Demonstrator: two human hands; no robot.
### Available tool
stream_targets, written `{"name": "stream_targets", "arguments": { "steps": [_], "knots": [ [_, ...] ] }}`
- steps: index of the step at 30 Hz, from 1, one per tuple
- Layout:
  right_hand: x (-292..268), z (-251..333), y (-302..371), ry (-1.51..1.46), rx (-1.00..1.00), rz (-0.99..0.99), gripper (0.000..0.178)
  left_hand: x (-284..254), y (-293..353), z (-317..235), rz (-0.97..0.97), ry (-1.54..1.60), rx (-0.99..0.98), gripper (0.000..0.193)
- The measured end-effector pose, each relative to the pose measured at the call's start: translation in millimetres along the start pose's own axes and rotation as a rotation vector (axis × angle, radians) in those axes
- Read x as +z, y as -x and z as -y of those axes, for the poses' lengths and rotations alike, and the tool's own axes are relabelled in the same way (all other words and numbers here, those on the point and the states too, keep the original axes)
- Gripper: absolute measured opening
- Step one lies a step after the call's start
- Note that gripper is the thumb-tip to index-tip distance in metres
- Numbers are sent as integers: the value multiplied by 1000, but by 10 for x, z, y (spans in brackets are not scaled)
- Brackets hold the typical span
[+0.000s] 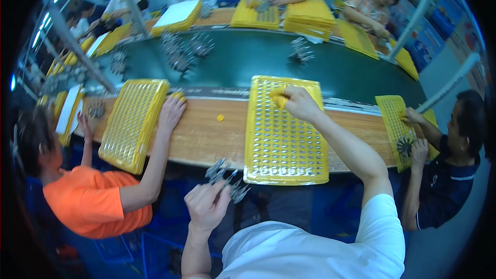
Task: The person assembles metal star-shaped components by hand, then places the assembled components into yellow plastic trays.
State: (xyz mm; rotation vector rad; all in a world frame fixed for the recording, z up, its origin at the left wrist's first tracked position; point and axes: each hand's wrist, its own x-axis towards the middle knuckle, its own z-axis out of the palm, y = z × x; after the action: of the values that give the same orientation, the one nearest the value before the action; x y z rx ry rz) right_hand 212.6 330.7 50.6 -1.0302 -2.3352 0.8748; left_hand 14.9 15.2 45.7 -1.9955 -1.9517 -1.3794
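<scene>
My left hand (207,205) is closed around a spiky cluster of thin metal pieces (227,176), held in front of the table's near edge. A yellow plastic tray (324,161) lies before me, with rows of small silvery pointed pieces in its slots. Over the tray's far part is my right hand (300,103), its fingertips in yellow covers and pressed together. Whatever those fingertips pinch, if anything, is too small to make out.
A small yellow disc (220,118) lies on the wooden tabletop (206,142). Beyond runs a green conveyor belt (243,57) carrying several metal clusters (178,51). Co-workers sit left and right with similar yellow trays (135,119); others work across the belt beside stacked yellow trays (309,18).
</scene>
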Motion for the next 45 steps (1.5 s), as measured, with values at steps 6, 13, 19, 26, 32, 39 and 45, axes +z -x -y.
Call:
{"name": "stream_targets", "arguments": {
  "steps": [6,13,19,26,32,39,45],
  "knots": [
    [560,1009,682,-348,-460,383,26,52,-80,-90,-51,-7,78,15],
    [789,1144,817,-584,-102,510,22,49,59,-58,-13,44,-7,22],
    [857,1111,884,-556,-457,449,18,30,186,-8,-105,201,-222,22],
    [626,1093,859,116,-840,327,13,73,16,-49,34,-41,13,13],
    [541,990,830,196,-928,330,18,173,-44,-90,110,-89,92,9],
    [-49,-195,83,227,-202,75,21,16,44,79,-43,-21,-126,11],
    [-457,-1242,-373,439,179,-82,24,77,118,146,-38,-4,-141,12]
  ]
}}
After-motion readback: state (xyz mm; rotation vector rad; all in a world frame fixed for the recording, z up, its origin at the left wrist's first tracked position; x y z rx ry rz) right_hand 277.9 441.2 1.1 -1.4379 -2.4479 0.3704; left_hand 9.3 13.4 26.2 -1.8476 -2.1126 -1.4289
